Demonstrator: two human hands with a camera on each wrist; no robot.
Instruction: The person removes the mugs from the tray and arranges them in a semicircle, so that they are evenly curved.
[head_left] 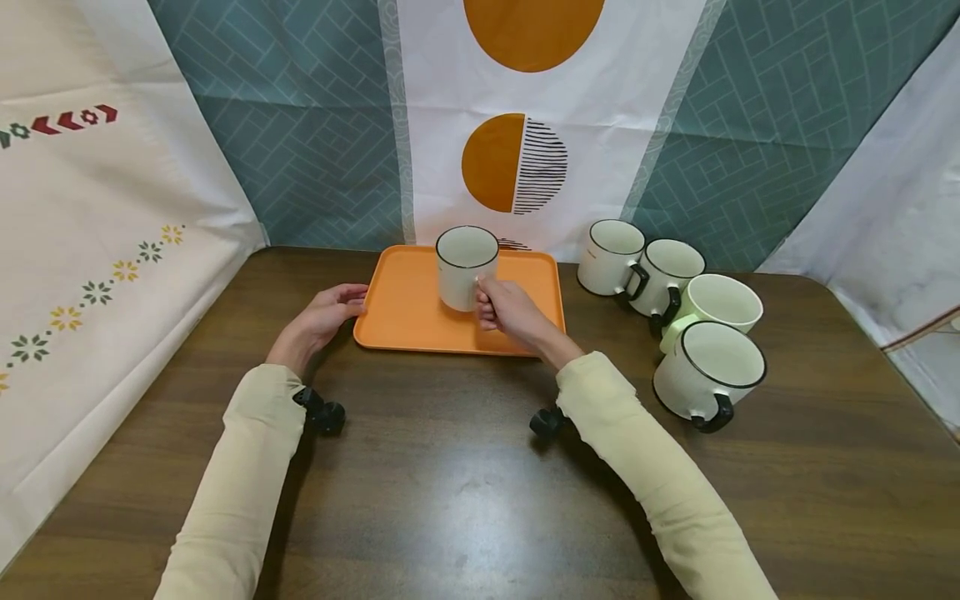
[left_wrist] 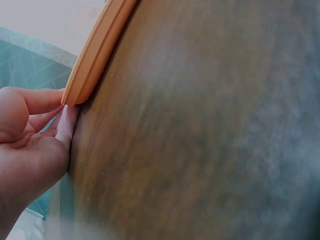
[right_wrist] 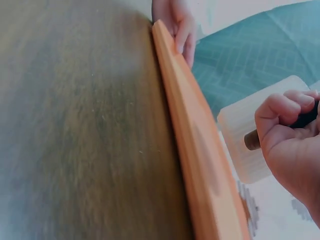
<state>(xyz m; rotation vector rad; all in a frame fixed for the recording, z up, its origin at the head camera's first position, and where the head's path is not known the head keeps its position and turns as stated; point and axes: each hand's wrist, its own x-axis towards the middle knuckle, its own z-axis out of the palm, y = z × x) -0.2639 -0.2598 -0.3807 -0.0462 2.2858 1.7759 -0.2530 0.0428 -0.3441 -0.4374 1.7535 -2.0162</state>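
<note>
My right hand (head_left: pixel 510 312) grips the black handle (right_wrist: pixel 252 140) of a white enamel-style mug (head_left: pixel 457 279) with a dark rim. Upright, the mug is close over the middle of an orange rectangular tray (head_left: pixel 405 321), its base partly behind the tray's edge in the right wrist view. At the tray's left side, my left hand (head_left: pixel 322 321) pinches the rim. The left wrist view shows a finger over the top of the rim (left_wrist: pixel 82 85) and the thumb low against its outer side, near the tabletop.
Along the table's right side stand a white mug (head_left: pixel 600 267) at the back, another white mug (head_left: pixel 660 271), a pale green mug (head_left: pixel 731 300) and a larger white mug (head_left: pixel 686 379) in front. Patterned cloth (head_left: pixel 315 167) hangs behind the brown wooden table (head_left: pixel 450 467).
</note>
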